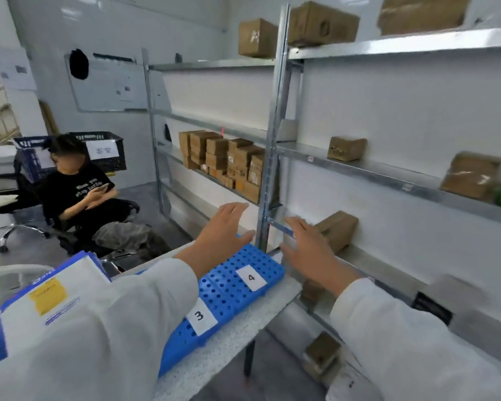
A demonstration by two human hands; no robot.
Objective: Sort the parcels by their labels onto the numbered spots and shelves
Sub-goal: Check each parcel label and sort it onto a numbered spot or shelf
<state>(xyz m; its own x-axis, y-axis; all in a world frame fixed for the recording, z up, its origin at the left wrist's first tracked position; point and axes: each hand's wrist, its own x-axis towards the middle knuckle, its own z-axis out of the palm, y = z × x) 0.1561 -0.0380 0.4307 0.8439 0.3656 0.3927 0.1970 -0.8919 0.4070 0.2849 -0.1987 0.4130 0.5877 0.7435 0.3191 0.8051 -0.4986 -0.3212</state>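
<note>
My left hand [224, 231] hovers open above the far end of a blue perforated mat [229, 293] bearing white tags "3" [200, 316] and "4" [251, 277]. My right hand [310, 250] is open too, fingers spread, reaching toward a brown cardboard parcel [340, 228] on a lower shelf of the metal rack [274, 134]; it is close to the box but not gripping it. A white and blue mailer with a yellow label [48, 296] lies on the table at my left. Several brown parcels [229, 162] are stacked on the middle shelf.
More boxes sit on the upper shelves [258, 37], on the right shelf [347, 148] and low down [321, 354]. A person sits on an office chair [81, 195] at left looking at a phone. Dark crates [104, 150] stand behind. The speckled table edge [229, 342] runs beside the rack.
</note>
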